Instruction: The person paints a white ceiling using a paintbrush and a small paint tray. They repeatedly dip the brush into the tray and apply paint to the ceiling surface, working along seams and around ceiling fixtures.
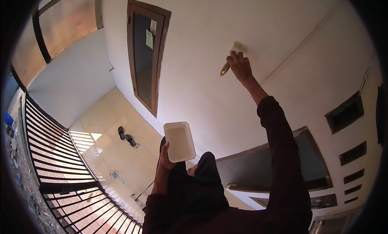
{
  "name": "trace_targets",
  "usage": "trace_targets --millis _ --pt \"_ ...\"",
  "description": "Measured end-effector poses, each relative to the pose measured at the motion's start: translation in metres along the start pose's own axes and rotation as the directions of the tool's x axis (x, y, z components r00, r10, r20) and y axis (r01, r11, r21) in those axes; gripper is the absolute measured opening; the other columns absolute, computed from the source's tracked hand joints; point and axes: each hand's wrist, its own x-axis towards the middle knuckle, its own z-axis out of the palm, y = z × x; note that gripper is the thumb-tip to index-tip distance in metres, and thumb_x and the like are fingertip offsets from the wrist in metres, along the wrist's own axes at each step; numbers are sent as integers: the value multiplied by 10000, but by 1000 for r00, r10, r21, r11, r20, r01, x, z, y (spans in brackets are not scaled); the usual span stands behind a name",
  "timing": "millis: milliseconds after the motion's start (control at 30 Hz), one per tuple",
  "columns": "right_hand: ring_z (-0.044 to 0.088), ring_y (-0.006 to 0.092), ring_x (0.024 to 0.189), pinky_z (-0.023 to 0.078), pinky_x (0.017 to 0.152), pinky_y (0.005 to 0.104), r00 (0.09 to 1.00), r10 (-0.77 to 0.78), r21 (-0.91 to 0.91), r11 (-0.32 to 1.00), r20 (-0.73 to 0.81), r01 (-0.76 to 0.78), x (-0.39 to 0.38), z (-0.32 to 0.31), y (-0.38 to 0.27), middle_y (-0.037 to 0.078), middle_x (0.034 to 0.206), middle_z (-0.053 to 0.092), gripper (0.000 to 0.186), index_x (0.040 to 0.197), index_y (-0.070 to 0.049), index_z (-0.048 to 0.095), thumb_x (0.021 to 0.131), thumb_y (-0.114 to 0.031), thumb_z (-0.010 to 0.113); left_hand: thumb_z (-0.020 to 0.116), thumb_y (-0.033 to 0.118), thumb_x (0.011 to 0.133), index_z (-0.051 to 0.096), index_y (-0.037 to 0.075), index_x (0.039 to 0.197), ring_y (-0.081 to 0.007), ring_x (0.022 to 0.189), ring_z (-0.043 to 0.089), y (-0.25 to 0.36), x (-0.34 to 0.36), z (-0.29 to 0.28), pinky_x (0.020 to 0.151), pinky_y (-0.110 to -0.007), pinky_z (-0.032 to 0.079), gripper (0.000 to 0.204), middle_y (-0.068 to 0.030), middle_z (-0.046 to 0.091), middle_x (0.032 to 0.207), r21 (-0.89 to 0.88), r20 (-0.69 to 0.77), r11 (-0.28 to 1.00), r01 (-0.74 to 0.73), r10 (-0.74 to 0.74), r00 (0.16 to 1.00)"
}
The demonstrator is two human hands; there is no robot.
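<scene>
Reaching up and to the right, my right hand (241, 66) grips a wide paintbrush (239, 47) near its ferrule. The brush's pale bristles lie against or very close to the white wall (202, 52), and its wooden handle slants down to the left below my fingers. My left hand (165, 158) holds a white rectangular plastic tub (179, 142) by its left side, at about knee height in view. The inside of the tub looks off-white; I cannot tell how much it contains.
A brown-framed window (147, 56) with papers on its glass is left of the brush. A cable strip (299, 46) crosses the wall. Black slippers (126, 136) lie on the tiled floor (101, 149) below. A black metal railing (60, 145) stands left; a dark framed opening (275, 165) is under my right arm.
</scene>
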Motion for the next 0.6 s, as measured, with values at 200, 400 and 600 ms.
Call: trace_targets --millis 200,400,600 --pt "654 233 882 594 655 365 986 70 369 921 154 -123 -14 17 -42 38 1006 578 146 998 -152 658 855 -132 674 546 459 978 408 76 1452 -265 1211 576 -1 -4 5 995 -449 513 624 -107 565 1337 -11 -81 1000 -15 14 997" --pt "661 288 907 550 770 405 941 336 473 822 44 -316 43 -29 57 77 1019 624 179 1076 -118 653 912 -181 621 561 454 970 407 75 1447 -269 1196 585 -3 1 6 988 -453 516 628 -115 574 1317 -26 -71 1000 -17 15 997" --pt "661 218 848 589 588 364 926 286 113 958 -248 -265 87 -74 121 24 983 599 154 1055 -152 655 907 -192 641 496 483 994 391 67 1470 -263 1224 574 2 -1 8 996 -440 515 641 -112 561 1343 61 -13 998 -17 18 1000"
